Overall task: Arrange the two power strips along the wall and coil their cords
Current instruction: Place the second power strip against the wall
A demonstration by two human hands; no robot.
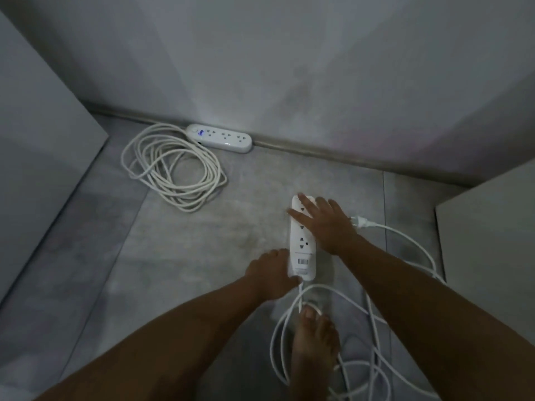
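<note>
One white power strip [220,138] with a blue light lies against the wall's base, its cord [173,169] coiled on the floor to its left. A second white power strip [302,247] lies on the floor nearer me, pointing toward the wall. My left hand [270,273] grips its near end at the left side. My right hand [325,222] rests flat on its far half with fingers spread. Its cord [373,328] sprawls in loose loops to the right and below, with the plug [359,222] lying just right of my right hand.
My bare foot [314,342] stands among the loose cord loops. A grey cabinet side [43,146] rises on the left and a light panel [489,241] on the right. The skirting [347,157] runs along the wall ahead.
</note>
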